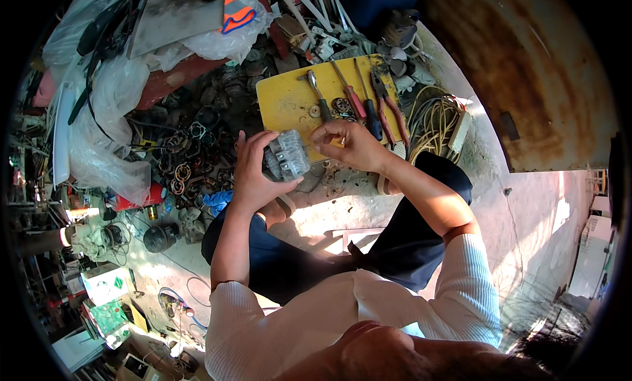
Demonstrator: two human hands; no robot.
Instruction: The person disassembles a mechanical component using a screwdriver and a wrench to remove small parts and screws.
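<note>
Okay so, ribbed grey metal block [288, 158] gripped in left hand [251, 176], thumb and fingers spread around it, held near close edge of yellow board [283, 98]. Right hand [355, 146] held just beside, fingertips bunched; can't be told if anything's pinched. Pliers [388, 104] laid on board.

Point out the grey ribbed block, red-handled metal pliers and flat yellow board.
Grey ribbed block [288, 155], head view: ribbed side.
Red-handled metal pliers [381, 91], head view: pivot.
Flat yellow board [283, 98], head view: bare left part.
</note>
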